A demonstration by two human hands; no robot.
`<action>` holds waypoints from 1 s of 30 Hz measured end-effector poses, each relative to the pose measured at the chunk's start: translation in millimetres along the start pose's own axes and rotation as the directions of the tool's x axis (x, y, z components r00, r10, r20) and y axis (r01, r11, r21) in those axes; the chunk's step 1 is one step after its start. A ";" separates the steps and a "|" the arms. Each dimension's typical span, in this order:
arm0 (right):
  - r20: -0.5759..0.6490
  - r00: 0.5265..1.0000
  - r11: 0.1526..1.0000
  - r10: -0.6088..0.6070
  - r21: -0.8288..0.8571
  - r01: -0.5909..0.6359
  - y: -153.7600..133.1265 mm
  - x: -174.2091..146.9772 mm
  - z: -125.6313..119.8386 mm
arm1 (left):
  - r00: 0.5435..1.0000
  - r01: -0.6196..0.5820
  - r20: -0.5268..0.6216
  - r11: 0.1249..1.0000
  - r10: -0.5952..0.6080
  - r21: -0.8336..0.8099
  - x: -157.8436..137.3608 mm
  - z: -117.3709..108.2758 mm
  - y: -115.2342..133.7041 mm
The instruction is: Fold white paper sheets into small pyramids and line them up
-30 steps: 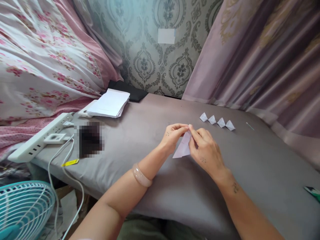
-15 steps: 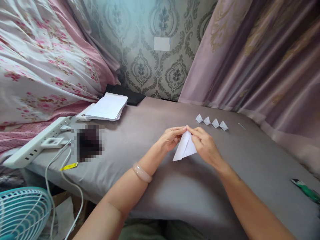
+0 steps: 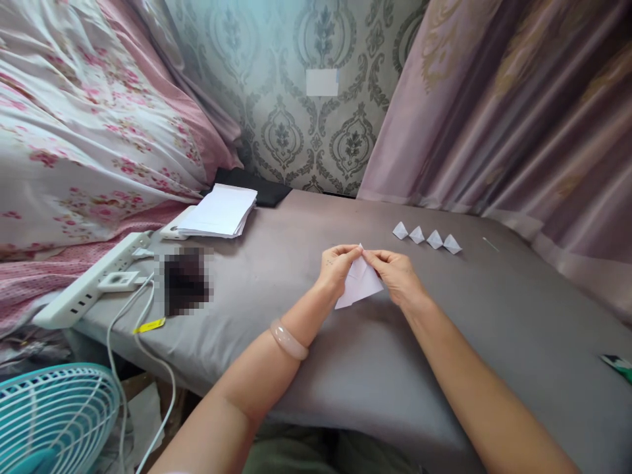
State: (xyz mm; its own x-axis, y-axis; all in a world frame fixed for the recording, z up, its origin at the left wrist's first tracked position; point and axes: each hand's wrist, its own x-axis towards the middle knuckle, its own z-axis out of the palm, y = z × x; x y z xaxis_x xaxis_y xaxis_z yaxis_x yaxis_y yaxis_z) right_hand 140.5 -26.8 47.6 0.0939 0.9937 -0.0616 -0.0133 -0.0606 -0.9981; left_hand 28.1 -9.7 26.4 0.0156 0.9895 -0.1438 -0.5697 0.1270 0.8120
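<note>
A folded sheet of white paper hangs point-up between my hands, a little above the grey-covered surface. My left hand pinches it near the top point from the left, with the thumb on the near side. From the right, my right hand pinches the same top point, its fingertips close to the left thumb. Parts of the paper's upper edges are hidden behind the fingers. Beyond the right hand stands a row of several small folded paper shapes, pointed at the top.
A stack of white paper lies at the back left. A white power strip with cables and a yellow tag runs along the left edge. A fan stands lower left. A green object lies far right.
Both hands have shifted slightly left with the paper, which now shows a broader face. The fingers have moved into a tighter pinch at its top point. The view has turned slightly left.
</note>
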 end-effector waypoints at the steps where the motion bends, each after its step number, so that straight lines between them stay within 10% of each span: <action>1: 0.006 1.000 1.000 0.013 0.018 -0.013 1.9 1.7 0.8 | 1.000 0.014 -0.021 1.000 -0.014 -0.004 1.7 -1.0 -1.0; 18: 0.197 0.960 0.970 0.197 0.101 -0.220 36.3 16.3 -21.7 | 0.998 -0.060 0.038 0.926 0.050 0.372 14.7 -12.5 -15.4; 30: 0.181 0.961 0.960 0.207 0.152 -0.235 41.7 24.9 -23.1 | 0.992 0.026 0.114 0.965 -0.058 0.261 26.5 -22.3 -21.9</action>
State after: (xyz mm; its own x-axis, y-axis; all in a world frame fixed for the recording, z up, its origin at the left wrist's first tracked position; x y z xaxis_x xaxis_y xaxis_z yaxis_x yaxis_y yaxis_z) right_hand 165.2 -6.8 4.3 -0.0924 0.9599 -0.2647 -0.1859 -0.2778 -0.9425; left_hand 22.7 12.2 -7.8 0.1425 0.9819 -0.1249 -0.3351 0.1666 0.9273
